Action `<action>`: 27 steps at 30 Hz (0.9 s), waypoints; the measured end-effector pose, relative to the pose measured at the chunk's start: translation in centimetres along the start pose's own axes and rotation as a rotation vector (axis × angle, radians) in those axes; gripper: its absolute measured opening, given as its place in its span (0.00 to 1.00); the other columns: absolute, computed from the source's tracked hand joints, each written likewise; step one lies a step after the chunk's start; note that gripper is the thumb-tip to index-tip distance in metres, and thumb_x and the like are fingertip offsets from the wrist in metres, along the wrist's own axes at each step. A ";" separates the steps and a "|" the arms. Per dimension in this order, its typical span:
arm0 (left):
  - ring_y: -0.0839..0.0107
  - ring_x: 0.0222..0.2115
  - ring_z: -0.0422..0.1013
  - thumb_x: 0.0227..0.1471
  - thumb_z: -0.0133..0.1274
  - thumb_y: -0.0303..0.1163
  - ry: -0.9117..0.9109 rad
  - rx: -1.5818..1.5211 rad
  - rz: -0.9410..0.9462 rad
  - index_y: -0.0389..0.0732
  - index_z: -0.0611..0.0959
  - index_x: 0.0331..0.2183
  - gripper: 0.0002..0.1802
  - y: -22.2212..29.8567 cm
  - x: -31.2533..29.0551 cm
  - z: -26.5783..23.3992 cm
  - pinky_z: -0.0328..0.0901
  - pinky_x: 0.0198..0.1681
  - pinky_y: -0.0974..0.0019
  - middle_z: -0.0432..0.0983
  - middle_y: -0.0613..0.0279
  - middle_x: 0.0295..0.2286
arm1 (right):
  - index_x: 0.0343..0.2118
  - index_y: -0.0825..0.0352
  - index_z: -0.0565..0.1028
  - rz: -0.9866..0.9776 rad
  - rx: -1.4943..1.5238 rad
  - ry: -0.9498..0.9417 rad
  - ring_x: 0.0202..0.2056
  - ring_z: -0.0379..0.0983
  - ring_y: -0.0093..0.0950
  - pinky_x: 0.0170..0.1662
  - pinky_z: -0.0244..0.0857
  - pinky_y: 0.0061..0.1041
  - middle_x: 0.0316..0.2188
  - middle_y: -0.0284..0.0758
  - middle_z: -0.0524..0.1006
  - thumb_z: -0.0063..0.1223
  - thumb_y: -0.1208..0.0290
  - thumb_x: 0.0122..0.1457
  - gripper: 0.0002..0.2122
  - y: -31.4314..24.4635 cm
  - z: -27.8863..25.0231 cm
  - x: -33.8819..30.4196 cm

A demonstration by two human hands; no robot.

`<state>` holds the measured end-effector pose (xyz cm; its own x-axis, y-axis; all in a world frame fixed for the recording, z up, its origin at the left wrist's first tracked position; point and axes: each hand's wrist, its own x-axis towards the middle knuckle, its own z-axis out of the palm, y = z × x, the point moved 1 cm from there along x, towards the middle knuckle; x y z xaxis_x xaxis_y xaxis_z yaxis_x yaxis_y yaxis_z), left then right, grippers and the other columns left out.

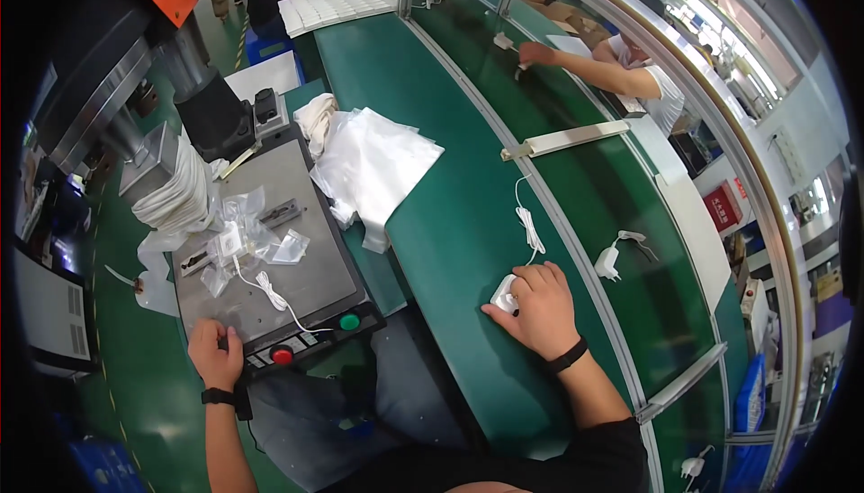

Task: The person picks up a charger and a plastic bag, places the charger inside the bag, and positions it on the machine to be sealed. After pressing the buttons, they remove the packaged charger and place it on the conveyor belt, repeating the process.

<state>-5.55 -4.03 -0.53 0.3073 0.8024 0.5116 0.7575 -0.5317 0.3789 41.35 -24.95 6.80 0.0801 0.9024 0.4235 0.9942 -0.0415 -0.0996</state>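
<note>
My right hand (540, 307) is closed on a white power adapter (505, 295) at the green work surface, its fingers over the right side. A bundled white cable (528, 230) lies just beyond it. My left hand (215, 354) rests at the front left corner of the press's grey metal plate (315, 264), thumb apart from loosely bent fingers, with nothing seen in it. On that plate, another white adapter (231, 239) lies among clear plastic bags near a metal fixture (281, 213). Its tied white cable (268, 290) trails to the plate's front edge.
The press's front has a red button (282, 354) and a green button (349, 321). Its head (148, 165) is wrapped in white material. Clear bags (378, 165) lie beyond. Past a metal rail (576, 241), a dark green belt carries an adapter (609, 262); a co-worker's arm (585, 66) reaches over it.
</note>
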 end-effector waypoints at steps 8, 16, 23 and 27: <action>0.59 0.21 0.62 0.45 0.57 0.23 0.025 -0.004 0.018 0.38 0.69 0.23 0.11 0.0 -0.1 -0.1 0.58 0.26 0.60 0.63 0.56 0.21 | 0.27 0.68 0.76 0.043 -0.054 -0.058 0.37 0.72 0.39 0.46 0.66 0.38 0.33 0.39 0.76 0.69 0.55 0.45 0.20 -0.5 0.4 -0.1; 0.59 0.21 0.62 0.45 0.57 0.24 0.037 0.024 0.018 0.38 0.69 0.23 0.11 0.1 0.0 -0.2 0.58 0.26 0.60 0.62 0.56 0.21 | 0.29 0.70 0.77 0.087 -0.064 -0.142 0.38 0.75 0.39 0.43 0.69 0.37 0.36 0.41 0.78 0.69 0.54 0.45 0.21 -0.4 0.1 0.1; 0.56 0.21 0.63 0.46 0.57 0.24 0.050 0.051 -0.021 0.38 0.68 0.22 0.12 0.5 -3.1 -1.5 0.58 0.26 0.58 0.62 0.55 0.20 | 0.26 0.68 0.75 0.019 0.002 -0.121 0.37 0.73 0.38 0.42 0.68 0.37 0.31 0.38 0.75 0.69 0.56 0.44 0.19 -0.6 0.8 -0.2; 0.51 0.22 0.66 0.48 0.57 0.29 -0.018 0.145 -0.038 0.40 0.71 0.21 0.11 0.6 -6.2 -2.2 0.60 0.25 0.53 0.65 0.53 0.20 | 0.38 0.70 0.74 -0.042 0.081 -0.401 0.45 0.72 0.45 0.51 0.65 0.40 0.42 0.44 0.77 0.68 0.64 0.45 0.20 -1.0 0.2 -0.5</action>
<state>-8.30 -9.89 -1.75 0.2862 0.8269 0.4841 0.8437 -0.4569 0.2816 40.35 -25.26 6.55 -0.0105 0.9989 0.0459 0.9858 0.0181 -0.1672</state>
